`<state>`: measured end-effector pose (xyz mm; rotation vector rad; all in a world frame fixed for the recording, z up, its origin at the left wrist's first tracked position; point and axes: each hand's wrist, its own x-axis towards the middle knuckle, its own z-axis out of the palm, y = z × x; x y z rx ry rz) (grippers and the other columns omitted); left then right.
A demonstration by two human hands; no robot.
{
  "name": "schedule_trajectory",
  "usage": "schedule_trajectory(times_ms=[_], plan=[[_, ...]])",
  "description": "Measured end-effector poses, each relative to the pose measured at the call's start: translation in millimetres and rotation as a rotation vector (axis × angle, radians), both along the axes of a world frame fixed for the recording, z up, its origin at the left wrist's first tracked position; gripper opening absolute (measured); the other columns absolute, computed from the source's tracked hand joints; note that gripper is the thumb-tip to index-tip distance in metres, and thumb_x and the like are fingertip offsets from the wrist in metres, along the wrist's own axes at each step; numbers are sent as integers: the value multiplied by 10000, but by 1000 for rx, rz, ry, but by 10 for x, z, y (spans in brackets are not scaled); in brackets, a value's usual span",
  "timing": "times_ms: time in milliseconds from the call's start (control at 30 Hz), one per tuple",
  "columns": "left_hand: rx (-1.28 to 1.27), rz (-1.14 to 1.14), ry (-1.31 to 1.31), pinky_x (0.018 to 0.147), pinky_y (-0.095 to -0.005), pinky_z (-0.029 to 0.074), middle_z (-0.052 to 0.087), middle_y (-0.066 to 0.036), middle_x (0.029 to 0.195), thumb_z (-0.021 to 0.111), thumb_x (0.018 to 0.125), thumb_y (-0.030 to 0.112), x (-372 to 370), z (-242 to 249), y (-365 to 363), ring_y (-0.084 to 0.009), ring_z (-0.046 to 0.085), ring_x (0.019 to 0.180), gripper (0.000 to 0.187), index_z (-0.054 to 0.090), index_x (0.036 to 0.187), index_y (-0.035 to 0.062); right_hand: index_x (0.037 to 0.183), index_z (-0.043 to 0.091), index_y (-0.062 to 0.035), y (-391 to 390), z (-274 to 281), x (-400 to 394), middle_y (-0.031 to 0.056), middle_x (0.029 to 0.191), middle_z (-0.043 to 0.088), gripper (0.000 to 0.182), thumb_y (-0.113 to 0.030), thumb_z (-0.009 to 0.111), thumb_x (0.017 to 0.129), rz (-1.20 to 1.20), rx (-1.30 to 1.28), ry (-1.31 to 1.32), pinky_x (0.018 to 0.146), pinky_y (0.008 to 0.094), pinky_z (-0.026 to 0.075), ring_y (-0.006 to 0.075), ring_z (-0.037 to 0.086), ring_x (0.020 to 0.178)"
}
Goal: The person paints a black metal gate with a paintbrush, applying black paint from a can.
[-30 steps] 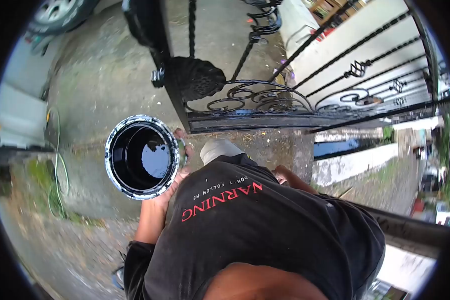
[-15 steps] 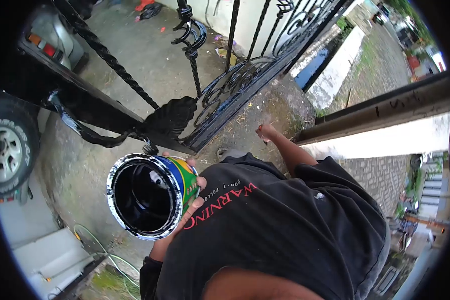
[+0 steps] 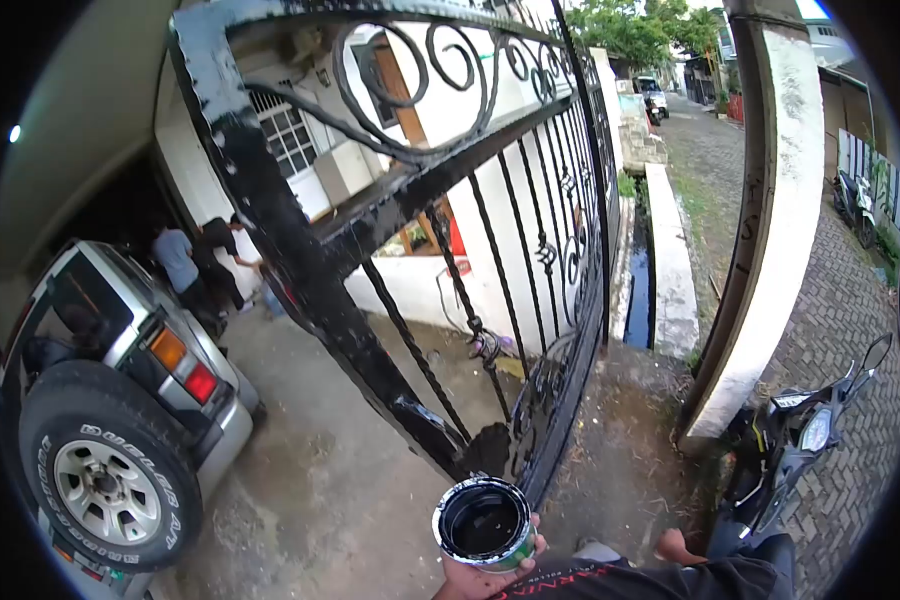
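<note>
My left hand is wrapped round an open can at the bottom centre, with dark, glossy paint inside and smears over its rim. Close above the can stands a black metal gate with twisted bars and scrolls; its frame has shiny black and paler patches. At the lower right, my right hand is closed, away from the gate; what its fingers hold is hidden.
A silver car with a rear spare wheel is at left. Two people stand beyond it. On the right are a white pillar, a parked motorbike and a water-filled gutter.
The view has tilted up, bringing in the gate's top, the street and the people. The can and both hands now appear lower in view.
</note>
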<state>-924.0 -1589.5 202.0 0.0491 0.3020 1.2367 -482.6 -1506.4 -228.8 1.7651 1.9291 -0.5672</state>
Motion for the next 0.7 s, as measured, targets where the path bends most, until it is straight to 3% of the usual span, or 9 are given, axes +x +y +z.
schedule_trajectory(times_ms=[100,367,667,700], plan=[[54,-103,-90,821,-586,541,579,-210,1307,536,868,671,32,96,114,-411,596,1091,774,497,1419,129,990,768,-61,-482,28,366,161,1087,722,322,-276,669,772,-142,-102,145,915,376,548,336,687,1054],[91,-328,-313,866,-546,506,500,-197,1357,585,868,606,221,247,479,-395,512,1165,742,487,1407,105,983,766,-53,-382,-303,342,172,1069,723,316,-266,670,770,-264,80,146,920,367,546,328,692,1040],[74,-471,-462,916,-500,467,411,-183,1413,641,868,534,466,65,496,-378,417,1247,714,475,1393,79,978,765,-62,-528,-584,263,179,1046,723,318,-290,670,779,-525,242,220,928,374,543,314,694,1037],[65,-479,-466,922,-495,462,402,-181,1419,647,868,525,481,29,497,-376,407,1256,712,474,1391,76,976,766,-63,-528,-563,312,176,1051,723,308,-282,676,778,-457,214,175,922,374,545,315,693,1040]])
